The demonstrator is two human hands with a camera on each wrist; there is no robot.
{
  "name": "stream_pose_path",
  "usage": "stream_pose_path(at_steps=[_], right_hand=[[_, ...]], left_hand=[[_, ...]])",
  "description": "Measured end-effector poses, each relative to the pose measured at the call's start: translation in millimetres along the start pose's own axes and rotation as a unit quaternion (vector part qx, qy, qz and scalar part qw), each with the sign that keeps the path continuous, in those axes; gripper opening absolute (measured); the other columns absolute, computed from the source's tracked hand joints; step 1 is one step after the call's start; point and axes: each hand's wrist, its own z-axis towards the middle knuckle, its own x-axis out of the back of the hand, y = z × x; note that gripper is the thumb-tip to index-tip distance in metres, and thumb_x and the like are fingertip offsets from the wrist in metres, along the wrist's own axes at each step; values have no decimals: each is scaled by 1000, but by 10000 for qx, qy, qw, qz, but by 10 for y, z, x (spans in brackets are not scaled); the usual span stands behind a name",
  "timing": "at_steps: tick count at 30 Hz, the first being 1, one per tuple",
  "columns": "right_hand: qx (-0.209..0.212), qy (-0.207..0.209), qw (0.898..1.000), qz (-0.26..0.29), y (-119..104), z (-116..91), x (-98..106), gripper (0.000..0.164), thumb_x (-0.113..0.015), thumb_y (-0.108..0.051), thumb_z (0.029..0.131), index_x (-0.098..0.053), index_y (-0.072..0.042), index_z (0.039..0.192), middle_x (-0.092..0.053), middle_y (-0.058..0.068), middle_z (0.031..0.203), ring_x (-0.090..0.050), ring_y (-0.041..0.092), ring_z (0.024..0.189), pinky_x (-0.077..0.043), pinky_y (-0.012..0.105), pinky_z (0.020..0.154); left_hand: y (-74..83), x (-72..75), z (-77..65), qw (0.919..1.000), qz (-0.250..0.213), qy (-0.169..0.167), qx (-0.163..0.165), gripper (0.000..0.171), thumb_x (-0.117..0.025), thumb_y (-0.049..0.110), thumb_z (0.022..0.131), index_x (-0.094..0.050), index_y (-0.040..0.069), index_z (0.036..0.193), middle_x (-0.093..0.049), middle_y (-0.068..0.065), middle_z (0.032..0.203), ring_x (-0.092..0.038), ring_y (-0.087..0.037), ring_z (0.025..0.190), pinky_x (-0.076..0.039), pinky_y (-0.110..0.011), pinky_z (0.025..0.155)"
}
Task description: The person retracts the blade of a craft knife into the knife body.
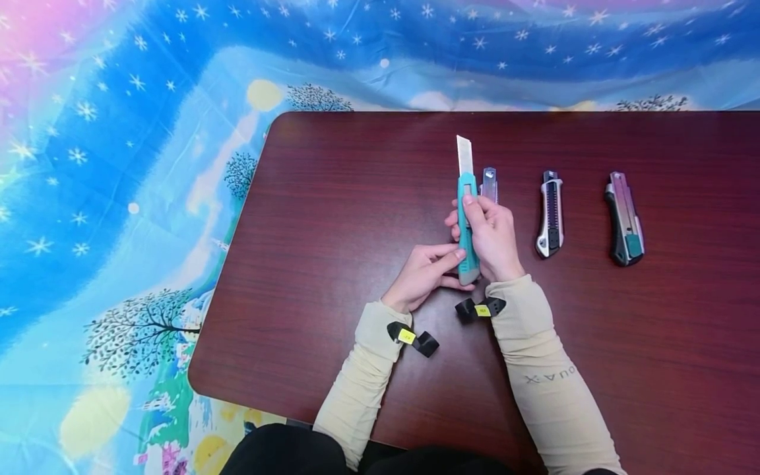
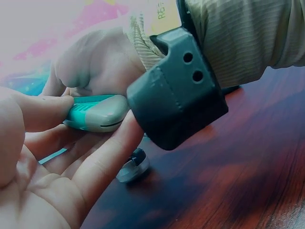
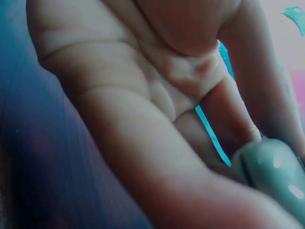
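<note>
A teal snap-off utility knife (image 1: 469, 265) with a grey end cap is held upright between both hands in the head view, its long silver blade (image 1: 465, 156) extended and pointing to the table's far side. My right hand (image 1: 497, 239) grips the middle of the handle, thumb lying along the slider. Lower down, my left hand (image 1: 420, 274) pinches the handle near its base, thumb on top and fingers underneath. The left wrist view shows the grey end cap (image 2: 108, 114) between that hand's thumb and fingers. In the right wrist view the grey end cap (image 3: 274, 174) appears close up at lower right.
Partly behind the right hand lies a silver utility knife (image 1: 489, 185). Farther right on the dark red table (image 1: 320, 198) are a silver and black knife (image 1: 552, 214) and a knife with a green slider (image 1: 625, 221). A patterned cloth (image 1: 178, 132) surrounds the table's edges.
</note>
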Motion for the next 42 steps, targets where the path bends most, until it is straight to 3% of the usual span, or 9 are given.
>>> stream_pose_path(at_steps=[22, 32, 38, 42], right_hand=[[196, -280, 9991, -243, 25, 4, 0, 26, -50, -19, 92, -56, 1, 108, -67, 4, 76, -56, 12, 58, -49, 21, 50], [410, -447, 9978, -284, 19, 13, 16, 26, -51, -17, 91, -56, 2, 108, -67, 9, 80, -56, 16, 60, -49, 21, 52], [437, -575, 9970, -292, 8, 2, 3, 25, -52, -16, 91, -58, 2, 106, -68, 5, 83, -56, 19, 64, -49, 22, 53], [472, -611, 9964, -356, -11, -4, -17, 25, -52, -17, 91, -59, 1, 107, -69, 3, 84, -59, 18, 66, -50, 23, 54]], left_hand=[[26, 39, 1, 9997, -205, 110, 93, 35, -51, 12, 91, -52, -13, 117, -57, -33, 105, -66, -31, 81, -54, -49, 73], [26, 36, 1, 9997, -201, 111, 124, 38, -52, 15, 91, -52, -11, 118, -57, -33, 107, -66, -28, 81, -54, -49, 75], [31, 33, -4, 9995, -272, 185, -13, 35, -51, 12, 91, -52, -13, 116, -58, -34, 103, -65, -33, 80, -54, -49, 73], [39, 39, -11, 9993, -296, 171, -167, 35, -50, 10, 91, -52, -15, 115, -57, -35, 103, -66, -30, 77, -54, -50, 73]])
